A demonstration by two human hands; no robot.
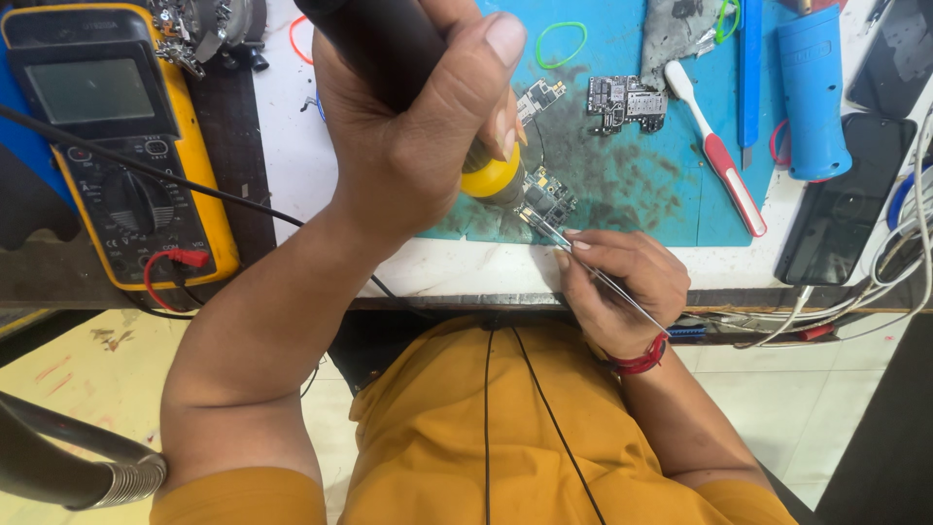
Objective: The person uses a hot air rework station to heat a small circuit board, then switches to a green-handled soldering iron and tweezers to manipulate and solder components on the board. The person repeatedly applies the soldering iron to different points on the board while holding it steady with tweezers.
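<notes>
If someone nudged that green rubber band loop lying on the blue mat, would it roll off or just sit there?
The thin green rubber band loop lies flat on the blue work mat, so it would probably slide rather than roll. It looks light and floppy, likely bending out of shape when lifted.

Bright, even light; sharp, edges bowed.

At the upper left, on the bench, lies a yellow-cased multimeter (pixel 117 146) whose rectangular grey screen (pixel 76 90) sits blank in a dark frame above the dial. At the right edge, two dark phones lie with black, unlit glass: one (pixel 844 199) long and slanted, another (pixel 892 53) in the top corner.
</notes>
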